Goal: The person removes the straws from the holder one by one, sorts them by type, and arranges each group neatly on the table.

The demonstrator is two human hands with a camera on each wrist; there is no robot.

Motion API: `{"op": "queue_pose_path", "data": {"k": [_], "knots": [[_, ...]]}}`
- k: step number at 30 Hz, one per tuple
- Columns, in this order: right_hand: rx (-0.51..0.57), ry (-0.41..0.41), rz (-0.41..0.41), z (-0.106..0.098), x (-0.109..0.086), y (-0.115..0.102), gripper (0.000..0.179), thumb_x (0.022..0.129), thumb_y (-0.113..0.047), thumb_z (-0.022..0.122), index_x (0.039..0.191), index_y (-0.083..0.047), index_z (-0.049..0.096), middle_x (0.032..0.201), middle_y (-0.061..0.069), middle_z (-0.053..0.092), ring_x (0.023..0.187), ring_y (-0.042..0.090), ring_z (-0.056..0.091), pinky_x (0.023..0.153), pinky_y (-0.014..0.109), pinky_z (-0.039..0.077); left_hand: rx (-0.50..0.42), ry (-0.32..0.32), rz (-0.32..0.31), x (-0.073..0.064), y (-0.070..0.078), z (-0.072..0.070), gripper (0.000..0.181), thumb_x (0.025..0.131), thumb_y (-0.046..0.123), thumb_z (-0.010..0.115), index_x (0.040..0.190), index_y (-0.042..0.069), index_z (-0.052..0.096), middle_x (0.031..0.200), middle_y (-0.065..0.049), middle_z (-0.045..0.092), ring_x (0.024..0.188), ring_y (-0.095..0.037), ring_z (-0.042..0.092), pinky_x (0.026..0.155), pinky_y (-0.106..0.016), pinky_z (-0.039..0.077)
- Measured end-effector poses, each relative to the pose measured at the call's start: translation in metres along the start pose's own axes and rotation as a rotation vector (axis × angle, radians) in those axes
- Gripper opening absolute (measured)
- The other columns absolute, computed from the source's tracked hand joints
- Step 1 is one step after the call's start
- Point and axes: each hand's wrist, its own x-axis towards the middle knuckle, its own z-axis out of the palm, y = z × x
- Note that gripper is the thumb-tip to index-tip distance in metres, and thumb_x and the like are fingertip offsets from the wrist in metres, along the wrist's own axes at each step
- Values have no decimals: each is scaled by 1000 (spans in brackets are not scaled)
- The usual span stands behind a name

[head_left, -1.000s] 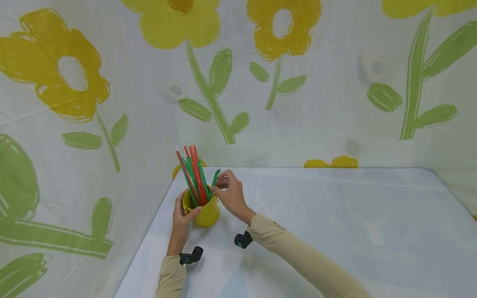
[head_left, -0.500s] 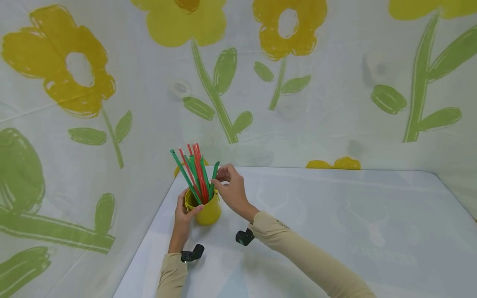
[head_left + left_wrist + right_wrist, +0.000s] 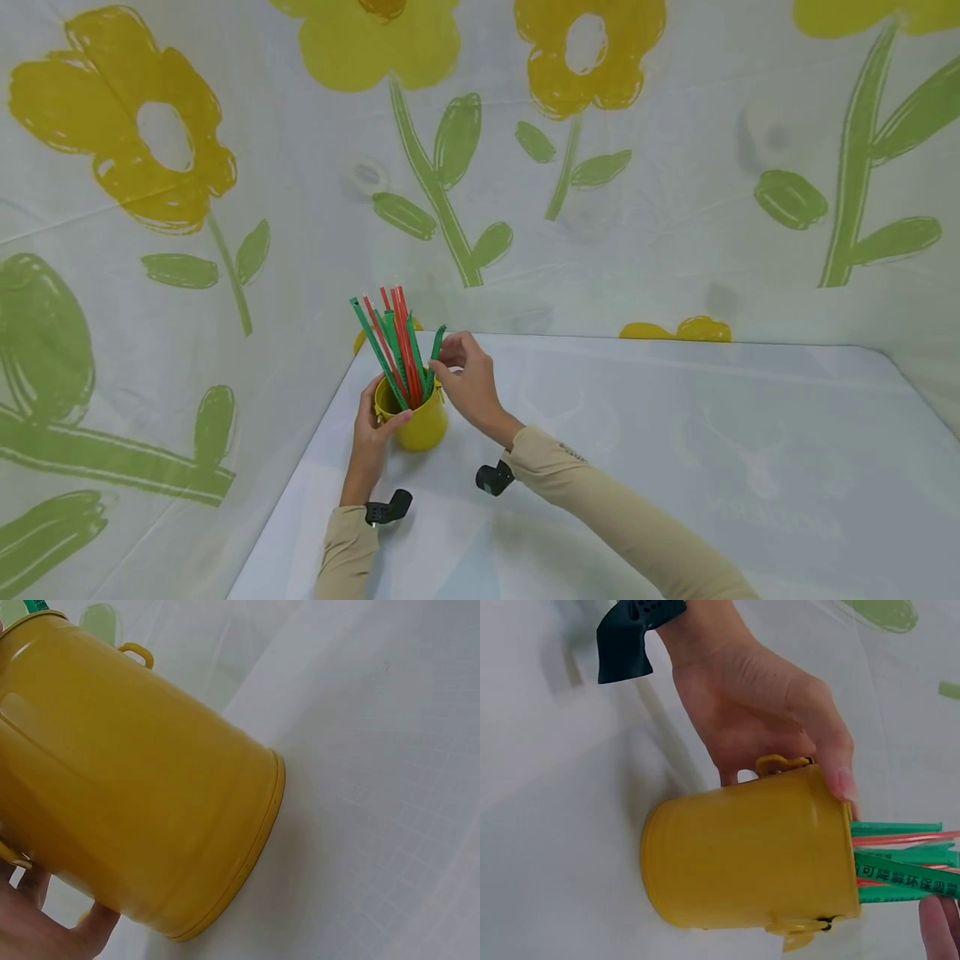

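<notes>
A small yellow metal bucket [image 3: 424, 428] with side lugs stands on the table, holding several red straws [image 3: 403, 333] and green paper-wrapped straws [image 3: 381, 354] that lean outward above the rim. My left hand [image 3: 367, 446] grips the bucket from its left side, thumb at the rim. In the right wrist view the thumb of that left hand [image 3: 772, 712] lies over the rim beside a lug. My right hand [image 3: 474, 387] pinches a green wrapped straw [image 3: 438, 340] at the bucket's right side, its lower end inside. Printed characters show on a green wrapper [image 3: 907, 874].
The white table [image 3: 675, 450] extends far to the right. A white cloth with yellow flowers [image 3: 585, 46] hangs behind and to the left, close to the bucket. Black wrist cameras [image 3: 390, 507] sit at both cuffs.
The straws have shifted in the bucket: a green one now leans out at the far left, where a red one stood. Both hands keep their holds; the head view has shifted slightly.
</notes>
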Motion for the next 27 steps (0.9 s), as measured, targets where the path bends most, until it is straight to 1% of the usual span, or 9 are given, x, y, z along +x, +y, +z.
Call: {"op": "queue_pose_path", "data": {"k": [5, 9, 11, 12, 16, 18, 21, 24, 27], "knots": [[5, -4, -19, 1, 4, -5, 22, 89, -9, 63, 108, -7, 51, 96, 6, 64, 87, 16, 63, 72, 24, 54, 2, -8, -1, -1, 3, 0, 72, 85, 25, 68, 145, 28, 30, 146, 4, 33, 134, -17, 28, 111, -50, 21], [-6, -10, -4, 4, 6, -6, 22, 89, -7, 63, 108, -8, 50, 96, 6, 64, 87, 16, 63, 73, 24, 53, 7, -46, -38, -6, 24, 1, 74, 87, 21, 66, 148, 24, 25, 148, 0, 30, 135, -20, 26, 111, -48, 23], [-17, -18, 8, 5, 6, -5, 22, 89, -6, 62, 107, -7, 50, 95, 7, 64, 86, 17, 63, 75, 25, 53, 9, -65, -63, -5, 26, 0, 75, 88, 19, 65, 149, 23, 22, 149, -2, 28, 136, -21, 26, 111, -48, 23], [-27, -22, 14, 6, 6, -4, 21, 89, -6, 62, 107, -7, 50, 95, 7, 64, 86, 17, 63, 76, 26, 53, 11, -72, -77, -5, 27, -1, 75, 88, 19, 65, 149, 24, 21, 149, -2, 28, 136, -22, 26, 111, -47, 23], [-61, -40, 39, 8, 6, 0, 21, 89, -5, 62, 106, -6, 50, 94, 8, 63, 87, 19, 62, 80, 28, 53, -1, -83, -89, 4, 11, -4, 75, 87, 23, 66, 148, 31, 23, 148, 1, 29, 135, -21, 27, 111, -48, 22], [-74, -40, 46, 9, 6, 1, 21, 89, -5, 63, 106, -6, 50, 94, 8, 63, 87, 19, 62, 79, 27, 53, -3, -86, -86, 6, 9, -4, 75, 86, 24, 67, 148, 32, 24, 148, 2, 29, 134, -21, 27, 111, -49, 21], [-68, -29, 46, 8, 7, 0, 22, 88, -4, 63, 106, -5, 51, 93, 8, 63, 87, 20, 62, 79, 27, 53, 0, -89, -83, 7, 8, -3, 75, 86, 23, 67, 147, 31, 25, 148, 2, 29, 135, -21, 26, 111, -50, 21], [-41, -18, 31, 6, 9, -3, 22, 88, -4, 63, 106, -4, 51, 93, 9, 63, 87, 21, 63, 79, 30, 53, 7, -85, -102, 6, 11, -3, 75, 86, 21, 67, 147, 32, 25, 148, 2, 29, 135, -20, 26, 111, -49, 21], [-21, -7, -4, 5, 11, -7, 22, 88, -4, 63, 106, -4, 51, 93, 10, 64, 86, 21, 63, 79, 32, 53, 4, -80, -126, 3, 17, -4, 75, 86, 18, 66, 148, 30, 24, 149, 1, 28, 136, -20, 25, 112, -47, 21]]}}
